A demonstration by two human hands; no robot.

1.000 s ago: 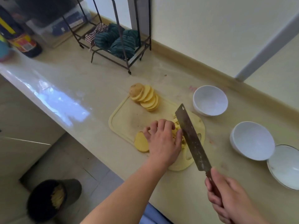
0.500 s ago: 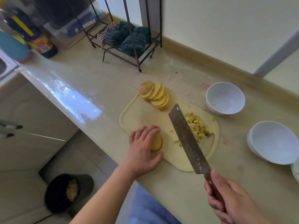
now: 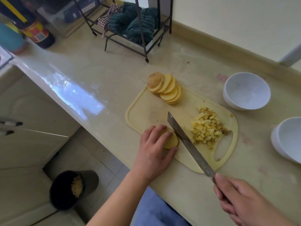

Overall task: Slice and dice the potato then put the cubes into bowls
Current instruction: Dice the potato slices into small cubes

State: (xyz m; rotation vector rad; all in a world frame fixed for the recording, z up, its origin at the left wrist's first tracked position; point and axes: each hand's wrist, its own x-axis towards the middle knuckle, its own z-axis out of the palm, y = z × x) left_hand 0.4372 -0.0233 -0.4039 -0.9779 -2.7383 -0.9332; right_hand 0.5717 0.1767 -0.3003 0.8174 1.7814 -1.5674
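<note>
My left hand (image 3: 154,144) presses curled fingers on the small stack of potato slices (image 3: 171,140) at the cutting board's (image 3: 146,111) near-left edge, while my right hand (image 3: 241,201) grips the cleaver (image 3: 187,141), its blade running near-right to far-left just right of the stack.

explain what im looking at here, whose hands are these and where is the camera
No machine here: a person works with bare hands, filmed by a camera worn on their head, looking down at a kitchen counter. The left hand holds a small stack of potato slices on the cutting board. The right hand grips a cleaver, its blade beside that stack. On the board also lie a fanned row of slices and a pile of potato cubes. Two white bowls stand to the right, no cubes in them.
</note>
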